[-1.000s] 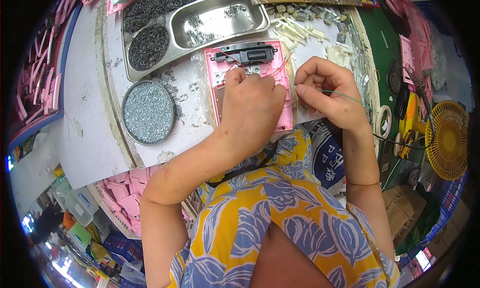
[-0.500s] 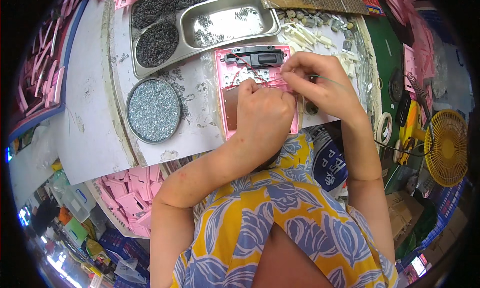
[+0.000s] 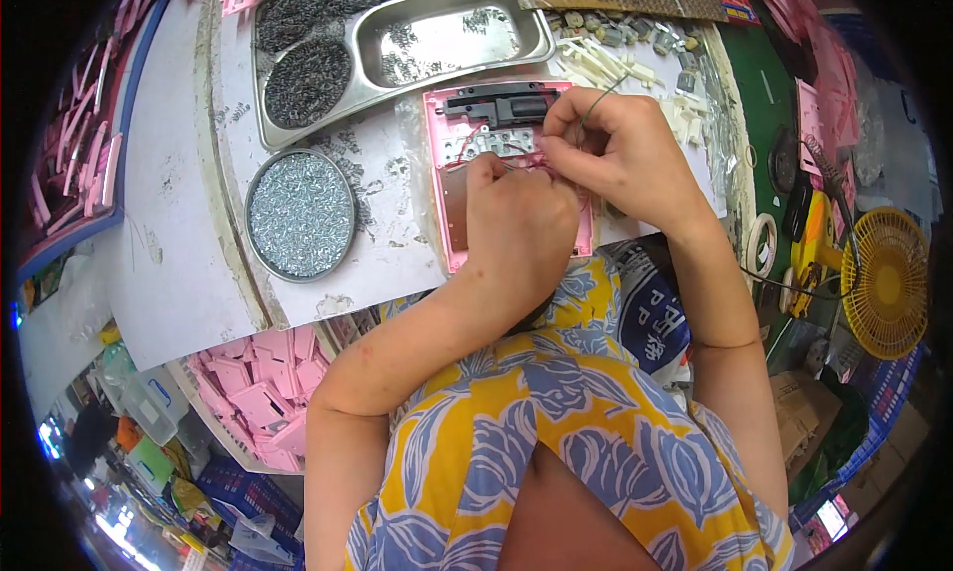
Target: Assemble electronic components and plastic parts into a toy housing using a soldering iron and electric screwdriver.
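In front of me lies a pink plastic housing (image 3: pixel 452 132), its open side up. A long black part (image 3: pixel 501 105) is set along its far end, with a silvery plate (image 3: pixel 511 142) below it and a brown panel (image 3: pixel 457 209) nearer me. Thin red wires (image 3: pixel 465 146) cross the plate. My left hand (image 3: pixel 521 214) is closed over the housing's middle; what its fingertips grip is hidden. Right beside it, my right hand (image 3: pixel 630 159) pinches a thin green wire (image 3: pixel 599 96), which curves up above the fingers.
Left of the housing stands a round tin of small screws (image 3: pixel 301 215). A steel tray (image 3: pixel 541 57) with dark springs lies behind, near white plastic sticks (image 3: pixel 596 63) and small motors. A crate of pink parts (image 3: pixel 260 392) sits lower left; a yellow fan (image 3: pixel 885 283) is at right.
My right hand has shifted slightly left and curled more. The green wire, which trailed off to the right, now arcs upward over the fingers. My left hand stays nearly in place.
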Demonstrator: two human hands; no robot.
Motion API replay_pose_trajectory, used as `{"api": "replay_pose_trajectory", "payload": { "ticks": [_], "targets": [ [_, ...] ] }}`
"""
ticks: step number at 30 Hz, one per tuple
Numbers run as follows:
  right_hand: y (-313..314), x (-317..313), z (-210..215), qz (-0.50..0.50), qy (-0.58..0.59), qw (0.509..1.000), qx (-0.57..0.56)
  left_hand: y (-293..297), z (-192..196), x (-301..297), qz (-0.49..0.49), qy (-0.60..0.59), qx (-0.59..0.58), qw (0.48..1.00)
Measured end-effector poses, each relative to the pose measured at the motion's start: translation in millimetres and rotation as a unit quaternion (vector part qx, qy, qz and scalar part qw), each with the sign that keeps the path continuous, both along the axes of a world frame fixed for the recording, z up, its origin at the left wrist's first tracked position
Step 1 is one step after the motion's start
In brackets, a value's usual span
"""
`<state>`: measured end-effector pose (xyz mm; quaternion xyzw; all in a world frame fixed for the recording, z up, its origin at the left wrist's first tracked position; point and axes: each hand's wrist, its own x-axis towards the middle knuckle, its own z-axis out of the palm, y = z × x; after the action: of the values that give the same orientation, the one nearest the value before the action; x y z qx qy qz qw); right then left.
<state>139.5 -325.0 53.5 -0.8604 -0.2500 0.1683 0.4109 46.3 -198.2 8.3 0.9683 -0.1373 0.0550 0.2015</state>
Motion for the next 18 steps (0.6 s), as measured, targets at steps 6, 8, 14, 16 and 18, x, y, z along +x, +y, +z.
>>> {"api": "replay_pose_trajectory", "payload": {
  "ticks": [6,8,14,16,18],
  "targets": [
    [-29.1,-6.1,-12.7,-0.056,0.028,0.996,0.057,16.9,11.4,-3.4,-0.014,-0.072,-0.111,0.991],
    [-39.8,-14.2,-14.7,-0.093,0.020,0.995,0.040,32.3,15.3,-8.6,0.012,-0.072,-0.171,0.983],
    [-76.6,-69.8,1.2,0.058,-0.092,0.992,0.060,50.7,9.8,-23.2,0.076,-0.066,-0.174,0.980],
    [-77.1,-87.8,8.8,0.154,-0.099,0.979,0.089,41.2,21.4,-29.9,-0.083,-0.013,-0.202,0.976],
    [-66.1,-98.0,19.1,0.243,-0.058,0.961,0.116,32.4,19.8,-39.2,-0.179,0.016,-0.114,0.977]
  ]
}}
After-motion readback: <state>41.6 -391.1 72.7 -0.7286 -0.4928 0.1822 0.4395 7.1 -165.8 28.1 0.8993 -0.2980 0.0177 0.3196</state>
